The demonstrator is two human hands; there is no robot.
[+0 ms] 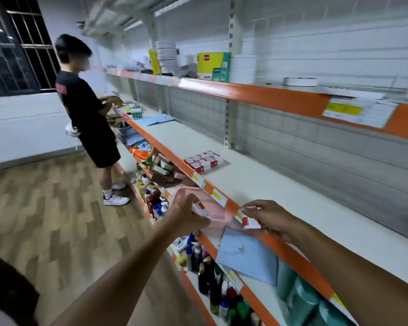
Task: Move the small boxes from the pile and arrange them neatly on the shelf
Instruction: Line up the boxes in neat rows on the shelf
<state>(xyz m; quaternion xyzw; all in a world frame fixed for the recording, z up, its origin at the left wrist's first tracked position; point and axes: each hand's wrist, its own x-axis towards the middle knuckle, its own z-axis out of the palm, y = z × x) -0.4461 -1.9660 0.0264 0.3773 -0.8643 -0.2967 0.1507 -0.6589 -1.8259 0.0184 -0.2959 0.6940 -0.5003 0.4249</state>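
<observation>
Two bare forearms reach in from the bottom of the view toward a long white shelf [257,184] with an orange front edge. The left hand [186,217], near the centre at about 6 o'clock, has its fingers curled closed around a small red-and-white box [199,209], and it sits over a pink plastic basket [198,196] that rests at the shelf's front edge. The right hand [266,217], just to the right at about 5 o'clock, pinches a second small red-and-white box [250,222] between thumb and fingers, holding it over the orange edge. Farther along the shelf, at about 12 o'clock from the hands and well apart from them, a neat block of matching boxes [204,160] already lies flat in rows. Below the right hand, a light blue folded cloth [247,257] hangs over the front of the lower shelf, beside crowded bottles [212,278] at about 6 o'clock. At about 10 o'clock, another person [87,114] in black clothes stands at the far end of the shelving, hands at the shelf.
</observation>
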